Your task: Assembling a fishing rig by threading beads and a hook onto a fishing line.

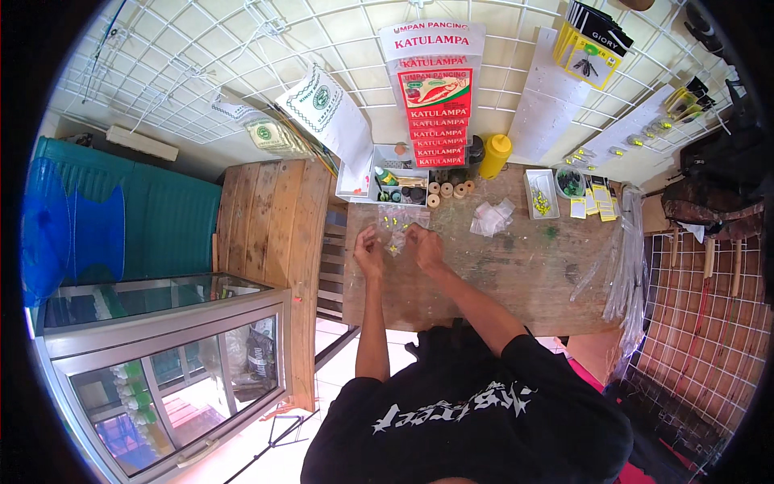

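Observation:
Between my two hands, a small clear plastic bag (396,240) with a bit of yellow in it is held over the near-left part of the wooden table. My left hand (368,256) is closed at the bag's left side, fingers curled. At its right side my right hand (426,248) pinches the edge; the exact fingertip grip is too small to make out. Just beyond lies another clear plastic sheet or bag (415,216), with several tiny yellow pieces (387,220) on or beside it.
The wooden table (500,274) also carries a pile of clear bags (492,218), a white tray of yellow pieces (542,202), wooden spools (447,190), a yellow bottle (496,156) and a white compartment box (389,189). A glass-panelled cabinet (173,323) stands left; red packets (438,105) hang ahead.

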### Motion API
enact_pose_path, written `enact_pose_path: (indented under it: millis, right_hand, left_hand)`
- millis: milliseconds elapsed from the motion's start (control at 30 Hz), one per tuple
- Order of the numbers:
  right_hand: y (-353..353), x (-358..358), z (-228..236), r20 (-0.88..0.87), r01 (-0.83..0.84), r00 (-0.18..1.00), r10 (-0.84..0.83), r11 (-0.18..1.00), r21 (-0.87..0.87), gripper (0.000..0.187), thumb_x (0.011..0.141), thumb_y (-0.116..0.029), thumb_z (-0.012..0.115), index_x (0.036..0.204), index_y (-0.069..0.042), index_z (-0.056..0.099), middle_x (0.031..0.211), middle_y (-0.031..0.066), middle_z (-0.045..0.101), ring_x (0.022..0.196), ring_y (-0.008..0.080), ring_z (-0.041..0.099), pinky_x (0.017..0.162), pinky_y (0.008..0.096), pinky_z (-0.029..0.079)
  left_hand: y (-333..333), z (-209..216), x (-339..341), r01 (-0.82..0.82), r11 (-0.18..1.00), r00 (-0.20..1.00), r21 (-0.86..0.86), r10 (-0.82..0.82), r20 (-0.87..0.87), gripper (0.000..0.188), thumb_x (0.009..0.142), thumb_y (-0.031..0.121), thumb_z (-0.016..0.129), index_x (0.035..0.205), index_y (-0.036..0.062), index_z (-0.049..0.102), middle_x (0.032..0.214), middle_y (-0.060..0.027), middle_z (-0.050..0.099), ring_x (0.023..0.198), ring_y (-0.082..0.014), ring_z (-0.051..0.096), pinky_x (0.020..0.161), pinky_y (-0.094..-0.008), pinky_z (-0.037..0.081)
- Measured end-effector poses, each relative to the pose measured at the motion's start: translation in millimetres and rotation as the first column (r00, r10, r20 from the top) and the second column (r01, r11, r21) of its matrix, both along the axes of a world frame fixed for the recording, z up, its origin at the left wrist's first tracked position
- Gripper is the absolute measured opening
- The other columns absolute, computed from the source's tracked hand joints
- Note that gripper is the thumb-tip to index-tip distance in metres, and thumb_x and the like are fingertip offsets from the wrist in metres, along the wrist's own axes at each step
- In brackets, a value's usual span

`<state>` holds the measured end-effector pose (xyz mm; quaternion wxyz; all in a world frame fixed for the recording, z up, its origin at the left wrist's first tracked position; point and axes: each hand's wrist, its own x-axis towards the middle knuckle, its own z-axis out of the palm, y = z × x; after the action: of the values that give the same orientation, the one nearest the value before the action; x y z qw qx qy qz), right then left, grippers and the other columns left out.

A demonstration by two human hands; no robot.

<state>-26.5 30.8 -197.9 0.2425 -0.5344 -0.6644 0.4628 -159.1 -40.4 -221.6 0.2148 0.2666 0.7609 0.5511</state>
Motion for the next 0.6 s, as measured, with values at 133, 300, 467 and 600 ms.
enact_pose_path:
  millis: [133, 300, 467, 600]
  right_hand:
    - [10, 3, 0, 0.088, -0.049, 0.995, 0.042, 0.996, 0.078, 0.011, 0.076, -0.013, 0.065, 0.086, -0.012, 0.064, 0.079, 0.0089, 0.069, 0.073, 0.0273, 0.067, 0.065, 0.0381, 0.051]
    - [12, 14, -6, 0.037, -0.029, 0.999, 0.027, 0.997, 0.077, 0.014, 0.077, -0.012, 0.065, 0.091, -0.011, 0.064, 0.081, 0.0083, 0.069, 0.072, 0.0242, 0.067, 0.064, 0.0357, 0.051]
    - [21, 38, -20, -0.175, -0.122, 0.975, 0.134, 0.990, 0.077, 0.012, 0.082, -0.007, 0.063, 0.094, -0.005, 0.063, 0.078, 0.0082, 0.066, 0.066, 0.0150, 0.063, 0.061, 0.0298, 0.050]
    - [22, 38, -16, -0.184, -0.132, 0.973, 0.142, 0.989, 0.065, 0.011, 0.083, -0.008, 0.063, 0.093, -0.004, 0.062, 0.076, 0.0084, 0.066, 0.066, 0.0147, 0.063, 0.060, 0.0299, 0.050]
  left_hand:
    - [4, 5, 4, 0.070, 0.988, 0.997, -0.138, -0.075, -0.030, 0.032, 0.075, 0.002, 0.069, 0.107, 0.0015, 0.063, 0.101, -0.0098, 0.066, 0.087, -0.0142, 0.062, 0.069, -0.0281, 0.050]
    - [-12, 1, 11, 0.181, 0.944, 0.929, -0.277, -0.256, -0.267, 0.034, 0.069, 0.000, 0.073, 0.101, 0.0052, 0.065, 0.092, -0.0102, 0.063, 0.075, -0.0223, 0.062, 0.065, -0.0330, 0.050]
    - [-8, 6, 18, 0.169, 0.943, 0.938, -0.288, -0.243, -0.248, 0.024, 0.068, 0.008, 0.077, 0.089, 0.0023, 0.067, 0.082, -0.0091, 0.063, 0.068, -0.0188, 0.060, 0.061, -0.0317, 0.048]
    - [-10, 0, 10, 0.060, 0.974, 0.997, -0.219, -0.068, -0.031, 0.019, 0.071, 0.012, 0.077, 0.082, -0.0001, 0.068, 0.071, -0.0079, 0.065, 0.062, -0.0140, 0.058, 0.060, -0.0281, 0.047]
